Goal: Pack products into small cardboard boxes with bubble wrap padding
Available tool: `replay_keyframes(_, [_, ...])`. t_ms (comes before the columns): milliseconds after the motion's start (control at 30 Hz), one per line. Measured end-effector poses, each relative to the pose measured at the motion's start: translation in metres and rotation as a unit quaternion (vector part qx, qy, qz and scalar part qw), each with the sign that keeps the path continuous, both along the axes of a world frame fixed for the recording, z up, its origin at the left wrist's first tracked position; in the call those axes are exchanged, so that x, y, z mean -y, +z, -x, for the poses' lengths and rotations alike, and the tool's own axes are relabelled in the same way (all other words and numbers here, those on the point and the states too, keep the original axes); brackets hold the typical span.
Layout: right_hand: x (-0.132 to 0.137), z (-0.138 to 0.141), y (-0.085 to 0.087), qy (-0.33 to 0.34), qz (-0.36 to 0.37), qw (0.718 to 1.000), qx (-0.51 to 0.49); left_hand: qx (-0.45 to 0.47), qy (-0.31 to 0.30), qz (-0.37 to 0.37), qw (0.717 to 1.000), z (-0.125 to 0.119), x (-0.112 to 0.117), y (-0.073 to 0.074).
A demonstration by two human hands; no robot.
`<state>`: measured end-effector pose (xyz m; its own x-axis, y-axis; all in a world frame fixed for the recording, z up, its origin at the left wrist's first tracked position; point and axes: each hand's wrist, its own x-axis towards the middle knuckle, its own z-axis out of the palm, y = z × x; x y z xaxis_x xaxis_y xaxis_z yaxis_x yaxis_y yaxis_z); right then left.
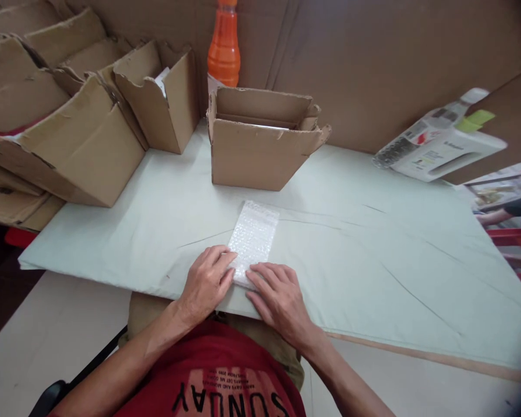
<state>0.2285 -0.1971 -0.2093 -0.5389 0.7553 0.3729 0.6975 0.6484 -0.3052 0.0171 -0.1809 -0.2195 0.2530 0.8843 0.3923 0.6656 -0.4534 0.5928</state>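
Observation:
A narrow strip of bubble wrap lies flat on the pale green sheet that covers the table, its long side running away from me. My left hand rests on the strip's near left corner, fingers bent over its edge. Beside it my right hand lies flat on the near end with fingers stretched out. Both hands touch the wrap; neither lifts it.
An open cardboard box stands just beyond the wrap. More open boxes crowd the back left. An orange bottle stands behind the middle box. A white printed carton leans at the back right against a cardboard wall.

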Motion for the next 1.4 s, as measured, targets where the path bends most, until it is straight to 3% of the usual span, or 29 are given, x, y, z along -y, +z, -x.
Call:
replay_keyframes(167, [-0.007, -0.002, -0.005, -0.018, 0.069, 0.992, -0.105, 0.042, -0.069, -0.009, 0.997, 0.011, 0.013, 0.005])
replay_keyframes(267, [-0.002, -0.009, 0.000, -0.025, 0.130, 0.985, -0.114, 0.063, -0.064, 0.034, 0.995, 0.015, 0.018, 0.005])
replay_keyframes(467, [-0.002, -0.009, 0.006, -0.043, 0.002, 0.999, -0.023, -0.018, -0.001, 0.032, 0.999, 0.007, -0.002, -0.003])
replay_keyframes(567, [-0.009, -0.004, 0.002, -0.014, 0.013, 1.000, 0.006, -0.010, 0.006, 0.006, 1.000, 0.005, -0.005, -0.002])
replay_keyframes(633, [-0.012, -0.004, 0.001, -0.020, 0.034, 0.998, -0.039, 0.018, -0.026, 0.001, 0.999, 0.007, 0.000, 0.001])
replay_keyframes(733, [-0.012, -0.008, 0.002, -0.021, 0.125, 0.987, -0.096, 0.044, -0.071, 0.026, 0.996, 0.011, 0.010, 0.005])
replay_keyframes(800, [-0.010, -0.010, 0.006, -0.022, 0.151, 0.984, -0.092, 0.037, -0.061, 0.052, 0.996, 0.011, 0.011, 0.005])
replay_keyframes(967, [-0.007, -0.008, 0.010, -0.047, 0.035, 0.998, -0.025, -0.026, 0.001, 0.058, 0.998, 0.005, -0.005, 0.002])
replay_keyframes(1100, [-0.015, -0.002, 0.003, -0.022, 0.046, 0.999, 0.010, 0.036, 0.032, 0.080, 0.996, 0.004, -0.006, 0.001])
replay_keyframes(1200, [-0.022, -0.001, -0.001, -0.078, 0.094, 0.988, -0.093, 0.182, 0.067, 0.176, 0.965, 0.005, 0.007, 0.001])
replay_keyframes(1300, [-0.020, 0.003, 0.001, -0.121, 0.184, 0.954, -0.202, 0.354, 0.045, 0.294, 0.887, 0.000, 0.018, 0.001])
replay_keyframes(1400, [-0.015, 0.006, 0.006, -0.087, 0.229, 0.941, -0.234, 0.448, 0.015, 0.359, 0.818, -0.010, 0.016, 0.007])
